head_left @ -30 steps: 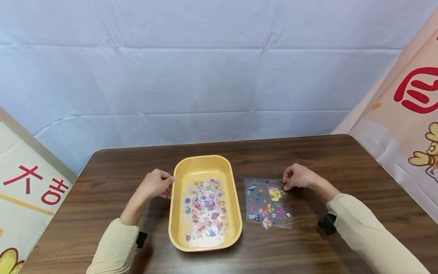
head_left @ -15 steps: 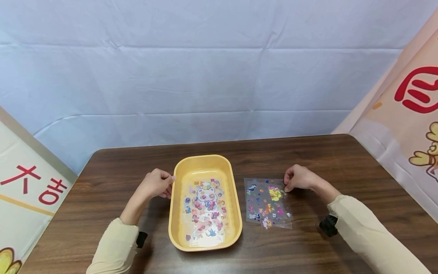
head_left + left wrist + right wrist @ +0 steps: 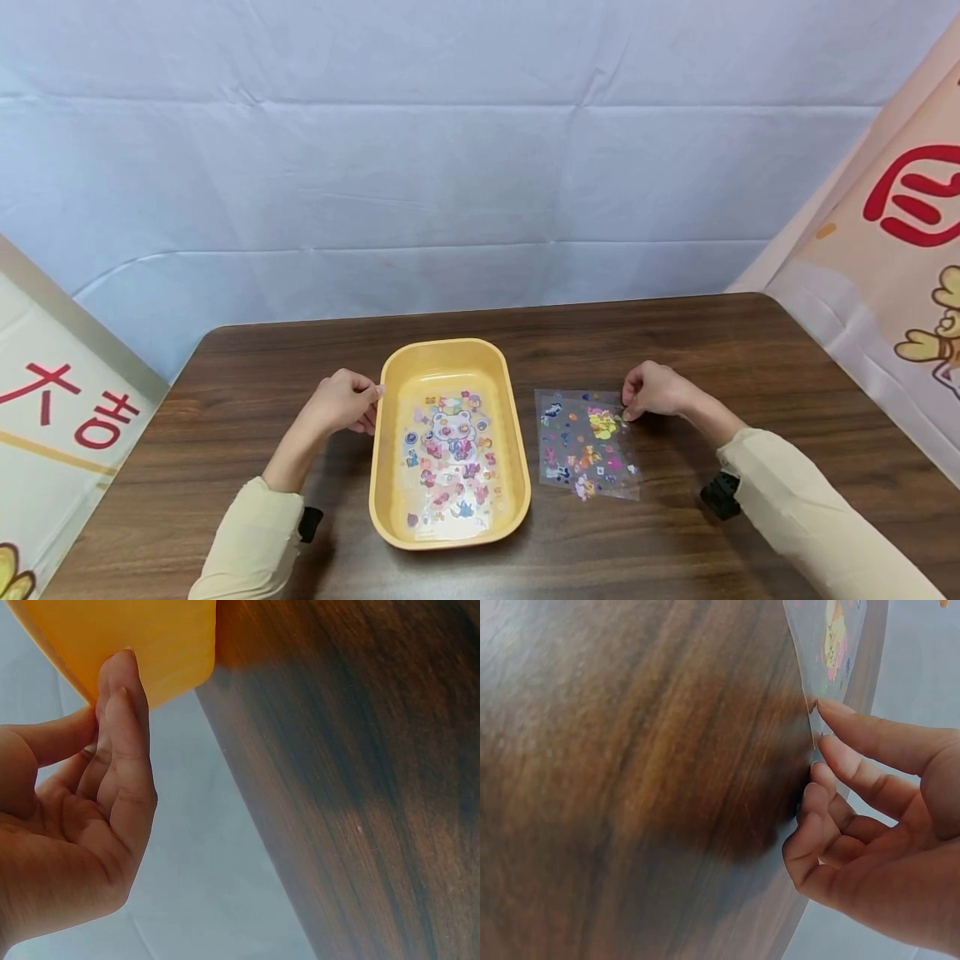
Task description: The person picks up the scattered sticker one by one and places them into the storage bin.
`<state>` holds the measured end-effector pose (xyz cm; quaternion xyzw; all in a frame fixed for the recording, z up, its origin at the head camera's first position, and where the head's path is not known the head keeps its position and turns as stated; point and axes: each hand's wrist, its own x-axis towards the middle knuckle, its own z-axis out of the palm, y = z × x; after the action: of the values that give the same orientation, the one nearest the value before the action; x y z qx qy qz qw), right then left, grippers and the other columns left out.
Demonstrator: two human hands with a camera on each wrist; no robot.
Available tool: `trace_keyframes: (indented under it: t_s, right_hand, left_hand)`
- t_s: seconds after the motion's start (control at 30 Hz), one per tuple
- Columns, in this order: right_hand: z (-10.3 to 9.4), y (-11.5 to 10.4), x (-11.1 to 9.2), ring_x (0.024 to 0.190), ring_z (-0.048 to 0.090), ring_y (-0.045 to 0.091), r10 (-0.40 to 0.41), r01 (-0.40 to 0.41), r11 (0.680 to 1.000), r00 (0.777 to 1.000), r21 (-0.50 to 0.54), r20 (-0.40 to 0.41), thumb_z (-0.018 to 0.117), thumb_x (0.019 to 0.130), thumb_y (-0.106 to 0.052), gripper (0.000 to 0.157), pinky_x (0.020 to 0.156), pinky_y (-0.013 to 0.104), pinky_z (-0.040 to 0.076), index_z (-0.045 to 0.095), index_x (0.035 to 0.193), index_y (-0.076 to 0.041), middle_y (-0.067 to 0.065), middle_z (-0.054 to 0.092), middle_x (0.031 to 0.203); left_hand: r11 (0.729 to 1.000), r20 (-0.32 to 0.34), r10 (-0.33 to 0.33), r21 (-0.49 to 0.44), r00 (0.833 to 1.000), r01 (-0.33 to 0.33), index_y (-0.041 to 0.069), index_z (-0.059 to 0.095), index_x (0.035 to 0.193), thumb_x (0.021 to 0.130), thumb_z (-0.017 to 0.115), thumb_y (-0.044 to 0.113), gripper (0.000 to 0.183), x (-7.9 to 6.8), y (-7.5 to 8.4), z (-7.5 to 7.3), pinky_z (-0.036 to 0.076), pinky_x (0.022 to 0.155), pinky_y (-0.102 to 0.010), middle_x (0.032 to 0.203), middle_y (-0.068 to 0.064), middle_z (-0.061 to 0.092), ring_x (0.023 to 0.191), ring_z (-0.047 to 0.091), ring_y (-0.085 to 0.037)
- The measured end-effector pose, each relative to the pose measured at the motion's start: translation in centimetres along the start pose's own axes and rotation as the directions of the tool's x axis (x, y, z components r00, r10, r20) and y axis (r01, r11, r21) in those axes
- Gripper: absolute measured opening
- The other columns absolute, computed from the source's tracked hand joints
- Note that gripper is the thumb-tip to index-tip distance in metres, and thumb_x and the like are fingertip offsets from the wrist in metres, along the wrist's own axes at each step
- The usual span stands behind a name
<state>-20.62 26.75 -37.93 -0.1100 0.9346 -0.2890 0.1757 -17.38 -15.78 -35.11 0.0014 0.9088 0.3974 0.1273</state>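
On the table stands a yellow tray, rectangular with rounded corners. My left hand pinches its left rim, thumb on top and fingers along the outer wall; the left wrist view shows this grip on the tray too. Clear sticker sheets with a white bear and many small colourful figures lie in the tray. Right of it, transparent sticker sheets with bright figures lie overlapping on the table. My right hand pinches their upper right corner between thumb and forefinger, its other fingers curled beneath in the right wrist view.
The dark wood-grain table has rounded far corners. A pale blue-white cloth hangs behind it. Printed banners with red characters flank it, the left banner and the right banner.
My right hand has shifted very slightly right and down at the sheet's corner. The left hand, the tray and the sheets stay where they were.
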Motion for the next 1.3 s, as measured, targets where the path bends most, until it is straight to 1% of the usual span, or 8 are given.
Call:
trace_keyframes:
  t_s: [0.47,0.7,0.93,1.3]
  right_hand:
    - [-0.06,-0.26,-0.12,0.056,0.041,0.014,-0.021,0.021,1.000,1.000,-0.003,0.000,0.077,0.065,-0.002,0.022,0.053,0.028,0.036,0.057,0.072,-0.001,0.000,0.046,0.060]
    - [0.11,-0.54,-0.16,0.055,0.041,0.013,-0.023,0.022,0.999,1.000,-0.026,-0.012,0.077,0.065,-0.001,0.020,0.052,0.027,0.036,0.058,0.071,-0.001,0.000,0.049,0.059]
    - [0.20,-0.54,-0.30,0.054,0.042,0.013,-0.031,0.031,0.999,0.999,-0.027,-0.023,0.077,0.065,0.000,0.020,0.053,0.027,0.036,0.058,0.069,-0.003,-0.001,0.049,0.058]
    - [0.21,-0.49,-0.42,0.054,0.042,0.013,-0.042,0.042,0.999,0.999,-0.010,-0.007,0.077,0.066,-0.001,0.021,0.053,0.027,0.036,0.057,0.066,-0.004,-0.001,0.048,0.058]
  left_hand:
    - [1.000,0.006,-0.004,0.011,1.000,0.004,-0.003,0.067,0.077,0.095,0.050,0.016,0.031,-0.31,0.41,-0.20,0.054,0.056,-0.031,0.060,-0.007,0.062,0.056,0.063,-0.018]
    - [1.000,0.009,-0.010,0.003,1.000,0.010,-0.003,0.067,0.078,0.095,0.050,0.017,0.031,-0.24,0.41,-0.22,0.054,0.058,-0.032,0.060,-0.008,0.062,0.056,0.063,-0.018]
    - [1.000,0.008,-0.019,0.007,1.000,0.019,-0.002,0.066,0.077,0.095,0.050,0.017,0.031,-0.23,0.47,-0.22,0.054,0.058,-0.032,0.060,-0.008,0.062,0.056,0.063,-0.018]
    - [1.000,0.004,-0.019,0.003,1.000,0.019,-0.002,0.067,0.077,0.095,0.050,0.017,0.030,-0.33,0.43,-0.13,0.053,0.056,-0.031,0.060,-0.007,0.062,0.055,0.063,-0.017]
